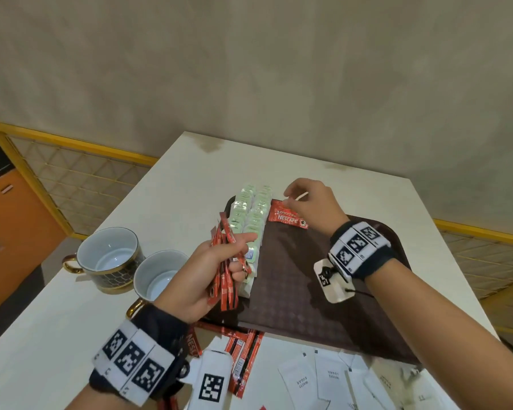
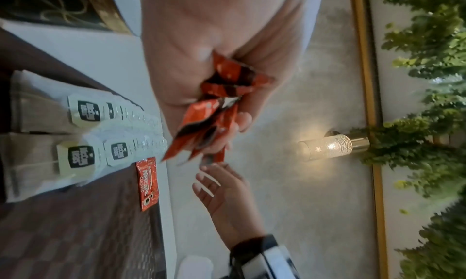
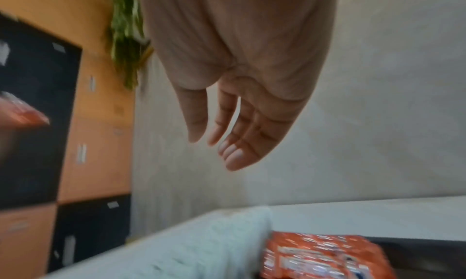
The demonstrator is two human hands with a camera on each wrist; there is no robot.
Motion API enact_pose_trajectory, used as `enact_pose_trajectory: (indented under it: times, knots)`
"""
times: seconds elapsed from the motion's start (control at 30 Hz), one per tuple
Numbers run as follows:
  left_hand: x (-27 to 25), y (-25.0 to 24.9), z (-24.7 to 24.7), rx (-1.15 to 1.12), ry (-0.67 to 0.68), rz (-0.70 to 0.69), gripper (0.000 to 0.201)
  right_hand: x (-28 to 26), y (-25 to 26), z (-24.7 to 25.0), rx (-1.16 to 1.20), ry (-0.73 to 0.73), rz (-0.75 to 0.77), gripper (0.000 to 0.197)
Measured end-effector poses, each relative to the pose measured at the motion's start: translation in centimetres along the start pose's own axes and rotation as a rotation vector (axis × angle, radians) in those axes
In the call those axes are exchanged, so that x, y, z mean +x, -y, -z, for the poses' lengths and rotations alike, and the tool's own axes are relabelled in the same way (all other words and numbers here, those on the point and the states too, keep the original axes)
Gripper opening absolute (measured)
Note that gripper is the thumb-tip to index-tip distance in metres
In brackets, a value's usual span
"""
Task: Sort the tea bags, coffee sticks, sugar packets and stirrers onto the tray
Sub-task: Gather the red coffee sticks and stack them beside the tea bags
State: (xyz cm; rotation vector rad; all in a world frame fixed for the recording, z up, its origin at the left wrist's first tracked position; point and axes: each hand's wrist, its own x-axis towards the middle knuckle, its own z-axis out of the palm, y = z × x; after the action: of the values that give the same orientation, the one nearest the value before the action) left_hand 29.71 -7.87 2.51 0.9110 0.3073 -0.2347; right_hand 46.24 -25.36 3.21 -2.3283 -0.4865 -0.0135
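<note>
The left hand (image 1: 208, 270) grips a bunch of red coffee sticks (image 1: 227, 261) beside the tea bags (image 1: 251, 220) on the brown tray (image 1: 308, 291), while the right hand (image 1: 311, 202), fingers (image 3: 234, 143) loosely spread and holding nothing, hovers over a stick reading "NESCAFE CLASSIC" (image 1: 288, 216), and packets marked "WHITE SUGAR" (image 1: 317, 380) lie on the desk (image 1: 166, 187).

Left hand (image 1: 208, 270) fingers curled in a grip; right hand (image 1: 310, 204) relaxed, fingers loose

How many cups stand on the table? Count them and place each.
2. One cup stands left of the tray; the other cup sits beside it, nearer, partly hidden by the left hand.
</note>
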Motion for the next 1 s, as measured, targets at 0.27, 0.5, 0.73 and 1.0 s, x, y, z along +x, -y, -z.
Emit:
enact_pose_trajectory:
  times: [0.27, 0.5, 0.73, 1.0]
  knots:
    - [-2.1, -0.4, -1.9, 0.215, 0.265, 0.056, 0.035, -8.1, 7.4, 1.6, 0.512, 0.380, 0.054, 0.011]
    - [-3.8, 0.0, -2.8, 0.474, 0.313, -0.090, 0.025, -10.8, 7.8, 3.2, 0.628, 0.232, -0.061, 0.015]
    - [-4.1, 0.0, -2.9, 0.624, 0.286, -0.157, 0.023, -13.0, 7.5, 3.1, 0.756, -0.019, -0.176, 0.014]
    - [-4.0, 0.2, -3.4, 0.715, 0.251, -0.219, 0.019, -14.1, 7.3, 2.4, 0.843, -0.191, -0.236, 0.017]
